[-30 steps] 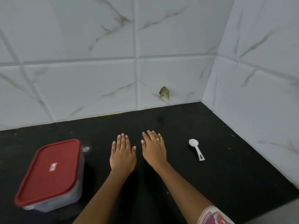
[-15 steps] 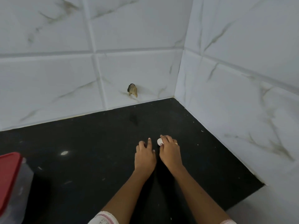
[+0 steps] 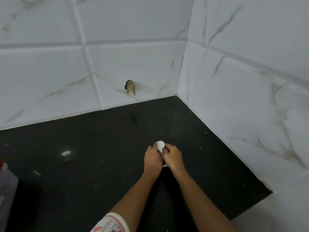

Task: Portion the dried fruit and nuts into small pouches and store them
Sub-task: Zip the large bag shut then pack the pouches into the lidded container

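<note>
Centrally, white spoon gripped between left hand, right hand

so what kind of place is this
Probably a home kitchen counter: a black stone worktop set into a corner of white marble-look wall tiles, with a white plastic spoon being handled over it.

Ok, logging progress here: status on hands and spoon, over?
The left hand and right hand both grip the spoon. Its bowl points toward the wall. At left edge, the container, mostly cut off.
</note>
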